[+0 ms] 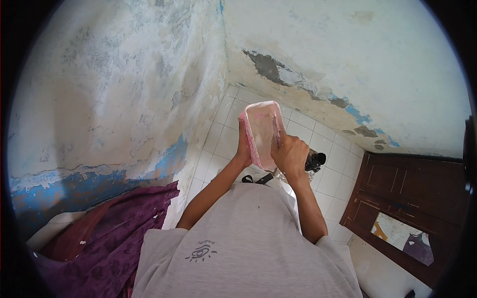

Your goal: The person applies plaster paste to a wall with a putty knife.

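Note:
A pink rectangular plastic tub [262, 126] smeared with whitish paste is held up in front of my chest. My left hand [243, 146] grips its left long edge from outside. My right hand [289, 154] is closed at the tub's lower right rim, fingers reaching into it; whatever it holds is hidden. Below my right hand a dark object [314, 161] shows partly, and a black strap [258, 178] lies against my grey shirt.
Peeling white and blue walls [124, 99] meet in a corner ahead. White floor tiles [333, 169] run below. A dark brown wooden door [412, 198] stands at right. Purple cloth [114, 233] lies at lower left.

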Demonstrator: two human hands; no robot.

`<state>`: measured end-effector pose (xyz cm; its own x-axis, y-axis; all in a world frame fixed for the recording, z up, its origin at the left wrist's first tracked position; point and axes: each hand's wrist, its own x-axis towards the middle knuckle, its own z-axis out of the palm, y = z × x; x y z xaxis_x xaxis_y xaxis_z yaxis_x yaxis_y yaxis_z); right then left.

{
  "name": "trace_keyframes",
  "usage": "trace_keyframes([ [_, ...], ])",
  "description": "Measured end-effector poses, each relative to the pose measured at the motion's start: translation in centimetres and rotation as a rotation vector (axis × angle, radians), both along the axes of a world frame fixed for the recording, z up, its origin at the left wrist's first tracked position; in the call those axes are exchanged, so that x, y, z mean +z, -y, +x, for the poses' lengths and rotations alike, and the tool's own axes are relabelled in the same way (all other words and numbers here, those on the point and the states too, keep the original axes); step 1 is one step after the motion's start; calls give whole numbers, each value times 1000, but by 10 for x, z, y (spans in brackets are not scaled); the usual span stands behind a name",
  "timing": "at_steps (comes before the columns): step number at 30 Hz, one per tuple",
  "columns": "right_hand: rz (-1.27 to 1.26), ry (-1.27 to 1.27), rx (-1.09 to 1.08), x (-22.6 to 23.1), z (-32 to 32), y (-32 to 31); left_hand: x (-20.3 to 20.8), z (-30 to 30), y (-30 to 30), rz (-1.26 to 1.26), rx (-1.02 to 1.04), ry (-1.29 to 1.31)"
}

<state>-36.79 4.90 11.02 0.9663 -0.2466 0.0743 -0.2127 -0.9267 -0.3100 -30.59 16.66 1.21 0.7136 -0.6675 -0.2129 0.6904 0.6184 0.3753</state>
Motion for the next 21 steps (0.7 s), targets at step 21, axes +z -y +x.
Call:
trace_keyframes([
  [21, 107, 20, 54, 21, 12, -40, -7, 4, -28, -62, -60, -42],
])
